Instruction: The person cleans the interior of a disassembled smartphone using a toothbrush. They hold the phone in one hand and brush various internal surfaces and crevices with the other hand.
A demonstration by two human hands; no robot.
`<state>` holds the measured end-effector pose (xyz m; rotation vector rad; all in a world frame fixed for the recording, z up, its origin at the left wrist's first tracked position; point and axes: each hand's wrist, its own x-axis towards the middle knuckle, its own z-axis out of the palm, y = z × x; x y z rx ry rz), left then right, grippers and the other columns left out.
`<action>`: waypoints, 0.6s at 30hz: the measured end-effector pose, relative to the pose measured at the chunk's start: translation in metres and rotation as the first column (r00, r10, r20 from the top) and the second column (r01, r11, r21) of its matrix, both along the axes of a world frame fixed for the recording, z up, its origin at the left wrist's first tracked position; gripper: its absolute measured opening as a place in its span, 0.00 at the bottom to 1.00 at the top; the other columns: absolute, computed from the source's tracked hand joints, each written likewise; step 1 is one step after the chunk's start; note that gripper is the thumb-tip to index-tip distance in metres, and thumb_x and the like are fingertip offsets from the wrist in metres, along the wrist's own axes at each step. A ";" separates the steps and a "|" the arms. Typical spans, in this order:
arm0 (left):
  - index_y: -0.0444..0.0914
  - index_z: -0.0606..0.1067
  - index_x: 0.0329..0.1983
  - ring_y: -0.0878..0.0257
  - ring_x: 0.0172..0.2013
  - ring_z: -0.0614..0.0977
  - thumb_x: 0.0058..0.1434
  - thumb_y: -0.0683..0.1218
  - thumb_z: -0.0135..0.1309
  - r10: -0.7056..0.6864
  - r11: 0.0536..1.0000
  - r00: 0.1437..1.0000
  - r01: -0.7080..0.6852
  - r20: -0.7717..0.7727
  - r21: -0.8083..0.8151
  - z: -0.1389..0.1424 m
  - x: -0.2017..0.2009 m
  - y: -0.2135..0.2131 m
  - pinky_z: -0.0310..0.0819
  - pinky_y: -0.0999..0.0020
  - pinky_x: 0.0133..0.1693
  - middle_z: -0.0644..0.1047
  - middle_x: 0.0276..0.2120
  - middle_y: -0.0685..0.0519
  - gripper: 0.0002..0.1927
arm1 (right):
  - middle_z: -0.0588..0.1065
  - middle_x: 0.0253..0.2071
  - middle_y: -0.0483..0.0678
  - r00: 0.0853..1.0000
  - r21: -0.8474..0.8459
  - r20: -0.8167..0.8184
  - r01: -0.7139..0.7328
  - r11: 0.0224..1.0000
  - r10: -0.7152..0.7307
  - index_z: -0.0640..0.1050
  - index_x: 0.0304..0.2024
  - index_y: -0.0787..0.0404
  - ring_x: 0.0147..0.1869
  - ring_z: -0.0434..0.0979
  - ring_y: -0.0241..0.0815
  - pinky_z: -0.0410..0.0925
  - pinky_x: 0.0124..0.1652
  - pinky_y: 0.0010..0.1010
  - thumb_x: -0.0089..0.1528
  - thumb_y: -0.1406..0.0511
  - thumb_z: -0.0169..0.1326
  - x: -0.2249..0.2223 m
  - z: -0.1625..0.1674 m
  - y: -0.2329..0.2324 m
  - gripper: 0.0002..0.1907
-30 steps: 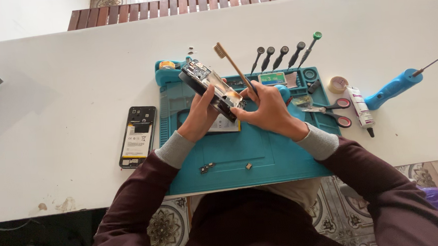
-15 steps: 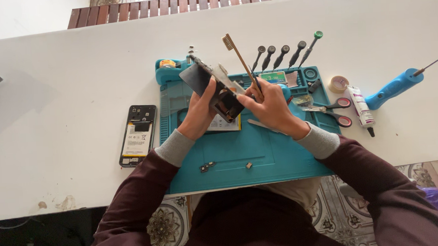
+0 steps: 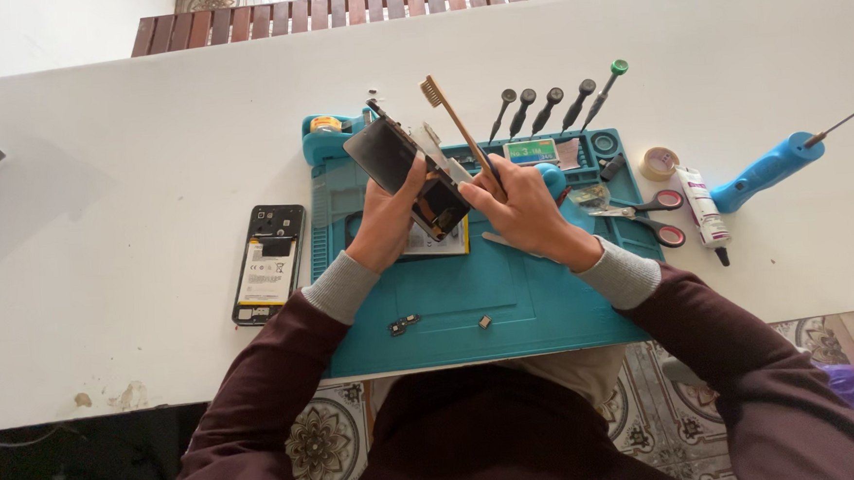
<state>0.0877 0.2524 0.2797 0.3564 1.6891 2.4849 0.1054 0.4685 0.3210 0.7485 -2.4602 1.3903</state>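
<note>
Head view: left hand [image 3: 387, 223] closed around opened phone [image 3: 409, 173], tilted up above teal mat [image 3: 450, 307]. Right hand [image 3: 523, 211] closed on bamboo toothbrush [image 3: 455, 122], handle beside phone, bristles up and clear. Risks: phone slipping from one-handed grip onto mat; hard brushing snagging exposed parts; small loose parts [image 3: 404, 323] on mat near sleeves getting swept off.

Phone [image 3: 406, 173]: dark, opened, tilted up off the teal mat in my left hand [image 3: 392, 217].
Brush [image 3: 455, 122]: wooden toothbrush, bristles up, slanted in my right hand [image 3: 523, 206].
</note>
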 end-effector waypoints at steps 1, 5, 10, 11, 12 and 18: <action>0.37 0.64 0.52 0.64 0.46 0.83 0.69 0.56 0.53 0.004 1.000 1.000 -0.004 -0.001 0.000 0.000 0.000 0.000 0.86 0.69 0.42 0.75 0.46 0.49 0.21 | 0.62 0.15 0.40 1.000 0.001 -0.012 -0.006 1.000 0.006 0.70 0.28 0.62 0.19 0.60 0.30 0.55 0.21 0.28 0.66 0.56 0.56 0.000 0.000 0.000 0.19; 0.37 0.65 0.51 0.63 0.45 0.83 0.69 0.55 0.53 0.014 1.000 1.000 -0.015 -0.015 -0.010 0.003 0.002 0.001 0.85 0.68 0.42 0.76 0.46 0.50 0.20 | 0.57 0.15 0.43 0.999 0.078 -0.027 0.020 0.997 -0.018 0.74 0.29 0.63 0.18 0.57 0.32 0.52 0.20 0.30 0.62 0.55 0.60 0.001 0.001 0.001 0.19; 0.35 0.68 0.51 0.61 0.42 0.85 0.70 0.57 0.50 -0.007 0.999 1.000 0.007 -0.007 -0.045 0.009 0.002 0.002 0.85 0.69 0.38 0.78 0.44 0.49 0.21 | 0.61 0.18 0.39 0.999 -0.030 0.008 0.039 0.999 -0.039 0.72 0.30 0.64 0.21 0.58 0.30 0.54 0.22 0.27 0.65 0.55 0.59 0.003 0.000 0.002 0.20; 0.35 0.69 0.51 0.61 0.42 0.85 0.71 0.57 0.50 -0.010 0.999 1.000 0.010 -0.008 -0.037 0.010 0.002 0.002 0.86 0.69 0.39 0.78 0.44 0.49 0.21 | 0.62 0.19 0.38 0.999 -0.065 0.016 0.034 0.997 -0.033 0.71 0.30 0.64 0.22 0.59 0.29 0.56 0.23 0.26 0.66 0.55 0.58 0.003 -0.001 0.002 0.20; 0.35 0.69 0.52 0.62 0.44 0.84 0.71 0.57 0.49 -0.010 1.000 1.000 0.010 -0.014 -0.009 0.011 0.002 0.002 0.86 0.70 0.40 0.78 0.45 0.49 0.20 | 0.61 0.19 0.38 0.999 -0.073 0.026 0.040 0.997 -0.038 0.71 0.30 0.64 0.22 0.59 0.29 0.55 0.23 0.26 0.67 0.56 0.57 0.003 -0.001 0.002 0.19; 0.38 0.69 0.51 0.65 0.46 0.84 0.71 0.57 0.47 0.016 0.999 0.997 -0.018 0.069 0.028 0.015 0.001 0.001 0.86 0.69 0.40 0.78 0.47 0.51 0.18 | 0.60 0.19 0.38 0.997 -0.121 0.066 0.058 0.991 -0.050 0.72 0.32 0.62 0.23 0.57 0.29 0.54 0.24 0.27 0.69 0.58 0.53 0.004 -0.002 0.001 0.16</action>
